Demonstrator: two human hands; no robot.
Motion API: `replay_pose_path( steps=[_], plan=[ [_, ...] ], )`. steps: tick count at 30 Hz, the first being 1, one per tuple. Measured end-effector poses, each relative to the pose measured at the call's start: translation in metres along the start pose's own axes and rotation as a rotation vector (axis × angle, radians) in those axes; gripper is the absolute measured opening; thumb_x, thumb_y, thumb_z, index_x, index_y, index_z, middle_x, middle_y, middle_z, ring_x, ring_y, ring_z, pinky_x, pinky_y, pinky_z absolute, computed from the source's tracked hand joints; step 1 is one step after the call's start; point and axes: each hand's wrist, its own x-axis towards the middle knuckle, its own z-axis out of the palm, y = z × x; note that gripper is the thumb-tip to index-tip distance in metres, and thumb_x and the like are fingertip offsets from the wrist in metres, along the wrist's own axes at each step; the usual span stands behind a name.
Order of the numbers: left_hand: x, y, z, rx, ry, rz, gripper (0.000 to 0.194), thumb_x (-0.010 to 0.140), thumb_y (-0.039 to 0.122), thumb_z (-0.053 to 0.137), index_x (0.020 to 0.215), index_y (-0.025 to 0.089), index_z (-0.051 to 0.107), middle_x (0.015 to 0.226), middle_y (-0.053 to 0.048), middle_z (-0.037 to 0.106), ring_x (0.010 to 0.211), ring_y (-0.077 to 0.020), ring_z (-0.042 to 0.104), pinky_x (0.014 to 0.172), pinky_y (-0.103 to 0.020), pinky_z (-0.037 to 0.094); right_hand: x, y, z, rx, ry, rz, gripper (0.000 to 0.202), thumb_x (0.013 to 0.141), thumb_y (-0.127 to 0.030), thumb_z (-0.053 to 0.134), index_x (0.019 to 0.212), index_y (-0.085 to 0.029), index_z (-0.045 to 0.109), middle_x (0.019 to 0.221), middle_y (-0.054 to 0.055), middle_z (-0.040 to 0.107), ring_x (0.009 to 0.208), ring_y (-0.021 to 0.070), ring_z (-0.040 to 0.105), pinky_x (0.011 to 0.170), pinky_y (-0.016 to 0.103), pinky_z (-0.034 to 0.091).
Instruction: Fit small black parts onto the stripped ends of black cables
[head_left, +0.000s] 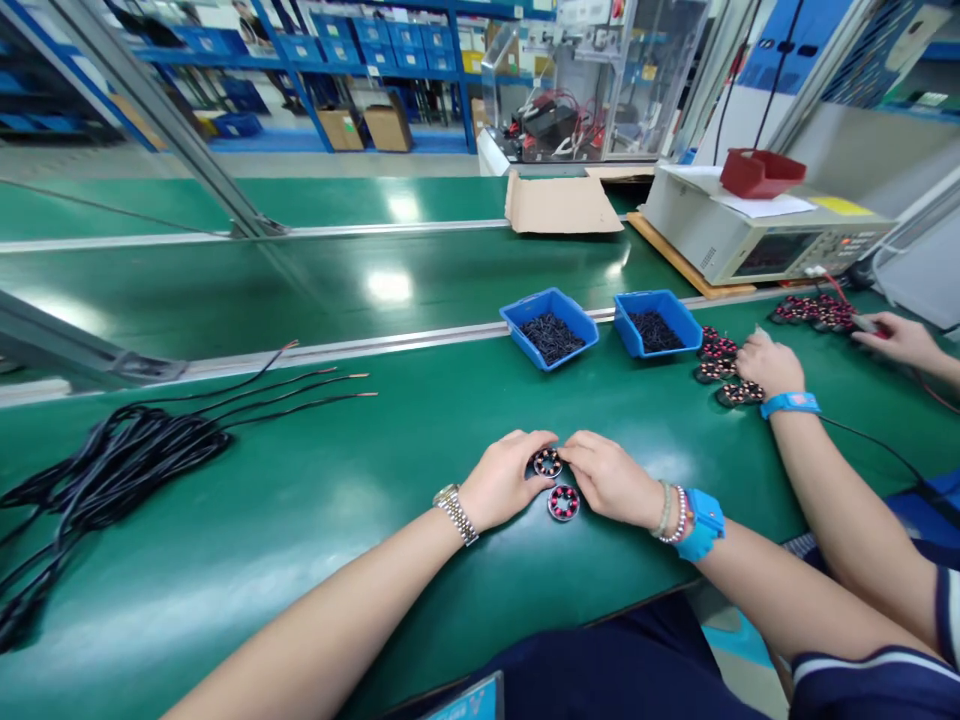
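Between the thumb and fingers of my left hand (504, 482) sits a small round motor stator (547, 462) with copper windings. My right hand (611, 482) is closed, its fingertips bunched at the right edge of this stator; what they pinch is too small to make out. Just below lies a second round stator (563, 503) with pink-red marks around its ring, flat on the green work surface (420, 430). Beyond my hands stand a blue bin (517, 325) and another blue bin (628, 335), each with many short black pieces in it.
A bundle of black cables (142, 455) with bare copper ends lies at left. At right, a co-worker's hand (772, 365) touches a group of stators (739, 393); their other hand (904, 340) holds a lead. Behind stand a bench instrument (765, 235) and flattened cardboard (562, 205).
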Motion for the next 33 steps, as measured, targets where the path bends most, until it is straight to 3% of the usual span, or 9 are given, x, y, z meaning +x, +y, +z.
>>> replay_pose_path(
  steps=[3, 6, 10, 13, 16, 21, 25, 29, 33],
  plan=[
    [-0.005, 0.008, -0.013, 0.015, -0.178, 0.128, 0.061, 0.067, 0.02, 0.064, 0.123, 0.024, 0.039, 0.12, -0.007, 0.05, 0.106, -0.0217, 0.047, 0.092, -0.037, 0.039, -0.008, 0.012, -0.014, 0.042, 0.066, 0.046, 0.028, 0.08, -0.009, 0.041, 0.102, -0.017, 0.056, 0.096, 0.008, 0.06, 0.09, 0.0168, 0.054, 0.081, 0.031, 0.046],
    [-0.011, 0.024, -0.016, 0.084, -0.314, 0.18, 0.074, 0.059, 0.033, 0.071, 0.125, 0.026, 0.038, 0.131, -0.009, 0.038, 0.113, -0.0273, 0.039, 0.093, -0.042, 0.038, -0.022, 0.036, -0.038, -0.082, 0.252, 0.245, 0.026, 0.082, -0.014, 0.042, 0.104, -0.016, 0.056, 0.101, 0.008, 0.059, 0.095, 0.018, 0.053, 0.086, 0.032, 0.044],
    [-0.012, 0.035, -0.006, 0.192, -0.224, 0.12, 0.036, 0.067, 0.036, 0.063, 0.1, 0.023, 0.057, 0.114, -0.008, 0.049, 0.102, -0.0244, 0.045, 0.085, -0.039, 0.042, -0.052, 0.071, -0.072, -0.433, 0.384, 0.637, 0.026, 0.081, -0.024, 0.045, 0.103, -0.015, 0.056, 0.104, 0.011, 0.055, 0.085, 0.0205, 0.056, 0.074, 0.033, 0.047],
    [0.006, 0.005, -0.023, 0.258, -0.153, 0.096, 0.03, 0.069, 0.035, 0.061, 0.095, 0.021, 0.058, 0.11, -0.007, 0.051, 0.097, -0.0214, 0.047, 0.085, -0.035, 0.042, -0.072, 0.09, -0.086, -0.659, 0.336, 0.918, 0.032, 0.08, -0.031, 0.046, 0.105, -0.014, 0.055, 0.105, 0.014, 0.052, 0.078, 0.0237, 0.057, 0.061, 0.034, 0.047],
    [0.041, -0.058, -0.07, 0.418, 0.026, -0.053, 0.032, 0.069, 0.041, 0.057, 0.091, 0.018, 0.059, 0.102, -0.009, 0.054, 0.093, -0.022, 0.05, 0.087, -0.036, 0.04, -0.083, 0.105, -0.088, -0.702, 0.24, 1.028, 0.034, 0.08, -0.035, 0.046, 0.103, -0.012, 0.056, 0.101, 0.016, 0.05, 0.073, 0.0242, 0.057, 0.055, 0.034, 0.045],
    [0.106, -0.161, -0.145, 0.549, 0.342, -0.563, 0.048, 0.064, 0.05, 0.058, 0.096, 0.015, 0.06, 0.104, -0.013, 0.052, 0.102, -0.0288, 0.049, 0.09, -0.039, 0.037, -0.078, 0.104, -0.075, -0.524, 0.257, 0.8, 0.026, 0.082, -0.027, 0.044, 0.097, -0.011, 0.058, 0.096, 0.014, 0.049, 0.082, 0.0222, 0.055, 0.071, 0.034, 0.046],
    [0.132, -0.199, -0.156, 0.483, 0.342, -0.744, 0.058, 0.065, 0.051, 0.056, 0.106, 0.011, 0.055, 0.114, -0.018, 0.046, 0.101, -0.0315, 0.05, 0.087, -0.041, 0.038, -0.057, 0.069, -0.056, -0.137, 0.168, 0.422, 0.023, 0.085, -0.021, 0.039, 0.099, -0.016, 0.057, 0.102, 0.01, 0.05, 0.092, 0.016, 0.052, 0.084, 0.027, 0.043],
    [0.127, -0.2, -0.149, 0.489, 0.314, -0.69, 0.06, 0.066, 0.052, 0.055, 0.108, 0.01, 0.053, 0.117, -0.021, 0.046, 0.105, -0.0371, 0.045, 0.085, -0.046, 0.037, -0.026, 0.054, -0.059, 0.012, 0.029, 0.21, 0.025, 0.086, -0.022, 0.039, 0.103, -0.019, 0.057, 0.104, 0.007, 0.055, 0.092, 0.014, 0.053, 0.083, 0.025, 0.044],
    [0.099, -0.154, -0.139, 0.615, 0.626, -0.352, 0.049, 0.074, 0.047, 0.05, 0.108, 0.012, 0.051, 0.114, -0.016, 0.05, 0.109, -0.0336, 0.042, 0.09, -0.046, 0.034, 0.012, 0.097, -0.094, -0.21, 0.155, 0.481, 0.026, 0.085, -0.023, 0.04, 0.093, -0.015, 0.063, 0.095, 0.009, 0.062, 0.091, 0.0171, 0.056, 0.085, 0.028, 0.041]
  ],
)
